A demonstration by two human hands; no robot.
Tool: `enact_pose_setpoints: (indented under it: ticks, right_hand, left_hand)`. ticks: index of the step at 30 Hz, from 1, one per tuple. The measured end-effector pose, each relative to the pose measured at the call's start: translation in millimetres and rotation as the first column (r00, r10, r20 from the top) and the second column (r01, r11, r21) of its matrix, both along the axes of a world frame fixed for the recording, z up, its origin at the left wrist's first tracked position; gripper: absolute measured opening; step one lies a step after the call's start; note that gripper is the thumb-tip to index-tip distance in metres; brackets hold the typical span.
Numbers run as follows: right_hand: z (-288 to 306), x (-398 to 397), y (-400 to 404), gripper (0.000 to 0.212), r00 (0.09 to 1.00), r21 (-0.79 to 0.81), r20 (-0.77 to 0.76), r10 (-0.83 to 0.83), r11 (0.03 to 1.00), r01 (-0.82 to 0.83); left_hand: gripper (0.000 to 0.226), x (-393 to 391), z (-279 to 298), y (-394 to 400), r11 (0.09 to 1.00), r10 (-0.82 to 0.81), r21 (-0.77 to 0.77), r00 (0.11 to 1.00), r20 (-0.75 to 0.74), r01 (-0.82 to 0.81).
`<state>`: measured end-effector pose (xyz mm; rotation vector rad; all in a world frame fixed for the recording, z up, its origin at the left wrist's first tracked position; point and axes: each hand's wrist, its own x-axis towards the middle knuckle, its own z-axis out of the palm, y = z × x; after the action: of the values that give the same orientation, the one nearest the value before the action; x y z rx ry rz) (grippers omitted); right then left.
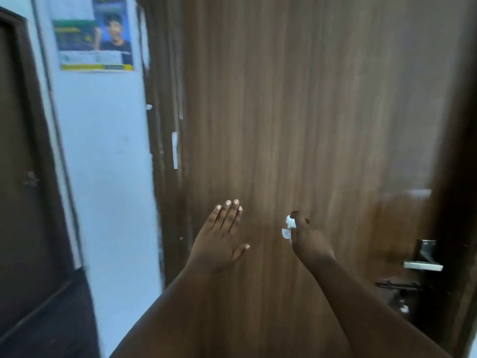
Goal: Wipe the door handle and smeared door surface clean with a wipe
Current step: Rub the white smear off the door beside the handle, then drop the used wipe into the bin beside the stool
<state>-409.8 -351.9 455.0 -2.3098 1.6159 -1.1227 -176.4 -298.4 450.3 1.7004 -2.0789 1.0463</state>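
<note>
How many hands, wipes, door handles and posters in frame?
hands: 2, left hand flat and open, right hand gripping the wipe
wipe: 1, white wipe
door handle: 1, metal door handle on the brown door
poster: 1, poster on the wall
Total: 5

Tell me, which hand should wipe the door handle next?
Probably the right hand: it already grips the wipe and is nearer the door handle. The left hand is open and farther away.
</note>
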Motion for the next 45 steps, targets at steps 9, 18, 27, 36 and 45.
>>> enact_pose_setpoints:
  ticks: [9, 18, 27, 36, 45]
  right_hand:
    - [-7.7, 208.8, 66.8, 0.033, 0.91, -0.079, -0.251, 0.328, 0.931, -0.357]
    - [-26.1, 363.4, 132.4, 0.047, 0.675, -0.216, -0.246, 0.696, 0.64, -0.738]
    - [-52.0, 436.4, 195.7, 0.032, 0.421, -0.07, -0.18, 0.889, 0.416, -0.907]
    - [-89.7, 502.9, 277.8, 0.023, 0.281, 0.02, -0.25, 0.927, 0.295, -0.955]
    - [-149.4, 601.9, 368.7, 0.025, 0.246, 0.127, -0.357, 0.901, 0.308, -0.943]
  left_hand:
    - [0.083, 141.4, 4.5, 121.3, 0.96, 0.281, -0.003, 0.96, -0.006, -0.281]
    - [0.082, 223.4, -3.9, 227.9, 0.711, 0.7, 0.075, 0.714, 0.012, -0.699]
    - [0.089, 247.7, -39.7, 332.3, 0.37, 0.925, 0.189, 0.381, 0.02, -0.909]
    - [0.09, 286.3, -81.7, 435.7, 0.172, 0.985, 0.266, 0.156, -0.078, -0.948]
    - [0.088, 387.2, -143.8, 517.6, 0.129, 0.991, 0.457, 0.099, -0.09, -0.88]
